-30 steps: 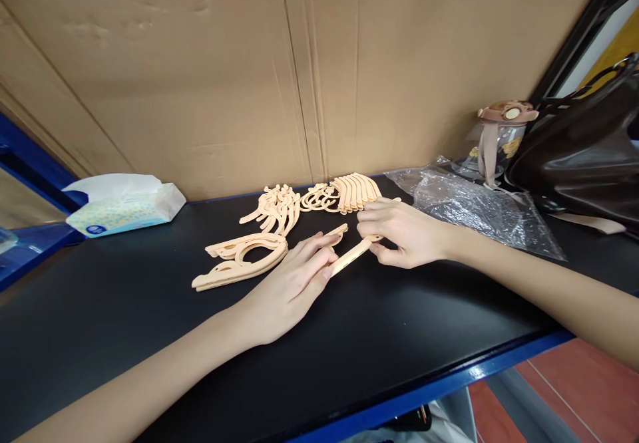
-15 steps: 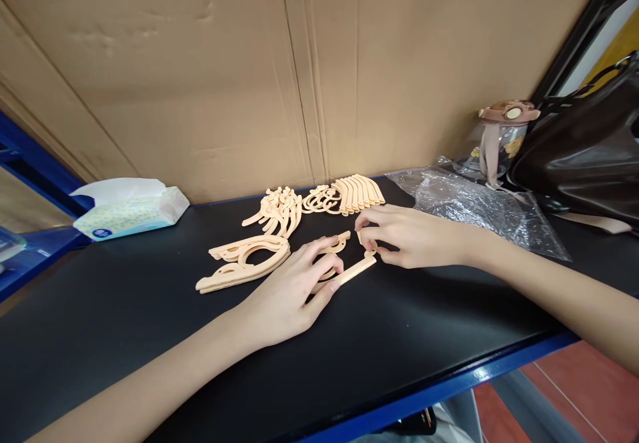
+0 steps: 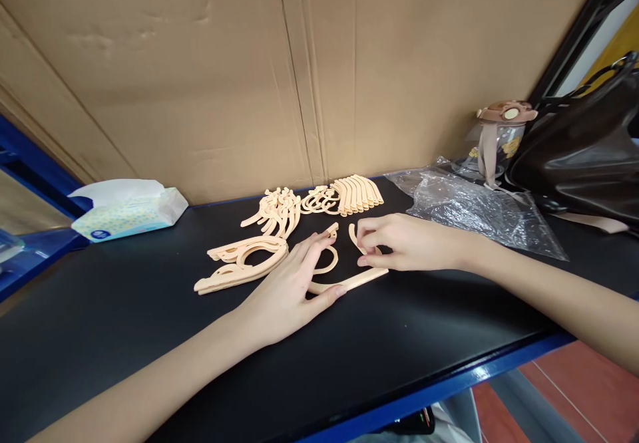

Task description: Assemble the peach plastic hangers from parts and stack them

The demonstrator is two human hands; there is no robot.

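My left hand (image 3: 294,280) spans a beige plastic folding hanger (image 3: 327,261) on the black tabletop, thumb on its long near arm (image 3: 367,279) and fingers against the far part. It grips the hanger, and the palm hides some of it. To the right, my right hand (image 3: 394,243) has its fingertips pinched on a small curved beige hook (image 3: 353,235), partly covered by the fingers. The hook is close above the hanger; whether they touch I cannot tell. Left of my left hand lies a stack of similar hanger pieces (image 3: 239,263).
Behind the hands lie a heap of curved pieces (image 3: 279,207), loose hooks (image 3: 319,198) and a row of hanger arms (image 3: 359,192). A tissue pack (image 3: 132,210) is at left. At right are a clear plastic bag (image 3: 464,203), a bottle (image 3: 504,140) and a dark bag (image 3: 579,150).
The hanger's near arm has swung outward, opening wider toward the right. My left fingers have stretched further apart, and my right hand has shifted slightly lower with the hook.
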